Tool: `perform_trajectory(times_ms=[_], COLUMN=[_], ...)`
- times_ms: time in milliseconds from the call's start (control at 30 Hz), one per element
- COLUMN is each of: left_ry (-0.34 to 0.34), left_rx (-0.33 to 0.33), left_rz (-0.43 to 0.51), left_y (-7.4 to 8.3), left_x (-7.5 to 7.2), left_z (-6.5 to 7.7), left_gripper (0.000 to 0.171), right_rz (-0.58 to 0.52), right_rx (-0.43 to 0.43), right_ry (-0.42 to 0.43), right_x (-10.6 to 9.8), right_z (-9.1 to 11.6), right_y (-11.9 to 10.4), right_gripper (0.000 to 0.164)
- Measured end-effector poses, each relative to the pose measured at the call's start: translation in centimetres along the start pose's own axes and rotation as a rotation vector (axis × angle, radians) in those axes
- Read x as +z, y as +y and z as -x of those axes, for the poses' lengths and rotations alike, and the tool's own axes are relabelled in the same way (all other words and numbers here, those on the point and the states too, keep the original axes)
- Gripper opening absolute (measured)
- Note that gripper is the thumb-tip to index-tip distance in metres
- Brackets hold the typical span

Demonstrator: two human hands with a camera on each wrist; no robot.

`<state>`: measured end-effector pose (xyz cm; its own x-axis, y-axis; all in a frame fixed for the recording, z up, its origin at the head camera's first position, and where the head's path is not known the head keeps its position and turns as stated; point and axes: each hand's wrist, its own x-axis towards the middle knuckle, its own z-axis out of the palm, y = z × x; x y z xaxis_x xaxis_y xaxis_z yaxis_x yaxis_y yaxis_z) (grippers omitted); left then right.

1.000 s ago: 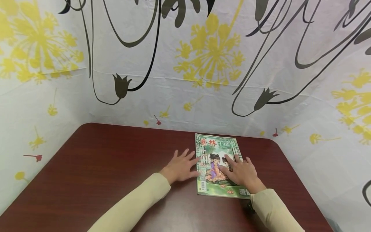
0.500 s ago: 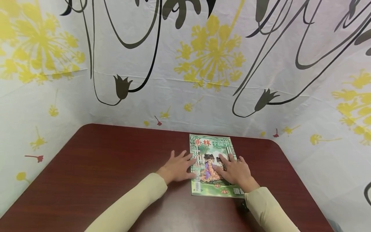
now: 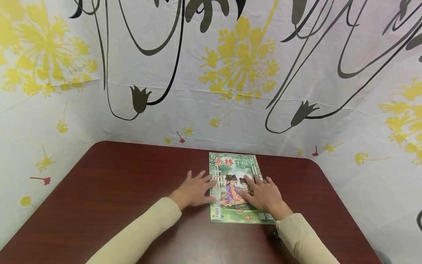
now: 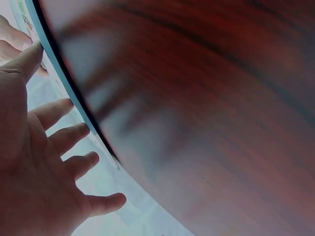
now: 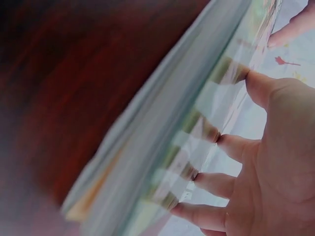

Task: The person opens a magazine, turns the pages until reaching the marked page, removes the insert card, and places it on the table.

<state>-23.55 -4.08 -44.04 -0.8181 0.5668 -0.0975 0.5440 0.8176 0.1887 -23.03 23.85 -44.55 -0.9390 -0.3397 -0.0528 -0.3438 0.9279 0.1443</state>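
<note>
A green illustrated magazine lies flat on the table, its cover showing cartoon children and red lettering. My right hand rests on the right part of the cover, fingers spread. In the right wrist view, those fingertips touch the glossy cover, above the thick page edges. Along the left side, my left hand is spread with thumb and fingertips at the magazine's border. The left wrist view shows the left thumb and fingers straight, lined up by the magazine's edge.
The dark red wooden table has rounded far corners. Behind it hangs a white cloth with yellow and dark plant prints, which also runs along both sides. A small dark object shows under the right sleeve.
The magazine has slid left across the table. Both hands have moved left along with it, keeping their spread fingers at nearly the same places on it.
</note>
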Motion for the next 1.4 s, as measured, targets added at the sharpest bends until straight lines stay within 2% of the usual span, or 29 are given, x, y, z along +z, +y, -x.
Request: perform_trajectory(times_ms=[133,367,567,700,833,967,1100,1233,1400], left_ry=[0.005,0.011,0.005,-0.001,-0.013,-0.024,-0.029,-0.033,-0.034], left_rx=[0.004,-0.001,-0.007,-0.009,-0.018,-0.015,-0.008,-0.03,-0.035], left_rz=[0.006,0.017,0.028,0.032,0.03,0.037,0.046,0.04,0.043], left_y=[-0.7,-1.9,-2.7,-3.2,-3.7,-4.1,-4.6,-5.1,-5.5], left_x=[0.1,-0.2,-0.4,-0.5,-0.6,-0.8,-0.9,-0.9,-0.9], left_z=[0.3,1.0,1.5,1.7,2.0,2.2,2.4,2.4,2.5], left_gripper=[0.069,0.068,0.068,0.068,0.068,0.069,0.069,0.07,0.071], right_rz=[-0.068,-0.208,-0.235,-0.285,-0.397,-0.493,-0.522,-0.531,-0.576], right_rx=[-0.02,-0.1,-0.131,-0.214,-0.34,-0.41,-0.423,-0.421,-0.43], right_ry=[-0.014,0.016,0.031,0.032,-0.01,-0.081,-0.152,-0.21,-0.248], right_x=[-0.1,0.3,0.5,0.4,0.0,-0.5,-1.0,-1.4,-1.7], right_z=[0.2,0.5,1.1,1.5,1.6,1.7,1.7,1.8,1.8], right_y=[0.2,1.1,1.7,2.0,2.3,2.7,3.0,2.9,2.7], right_gripper=[0.073,0.071,0.071,0.07,0.072,0.077,0.085,0.093,0.099])
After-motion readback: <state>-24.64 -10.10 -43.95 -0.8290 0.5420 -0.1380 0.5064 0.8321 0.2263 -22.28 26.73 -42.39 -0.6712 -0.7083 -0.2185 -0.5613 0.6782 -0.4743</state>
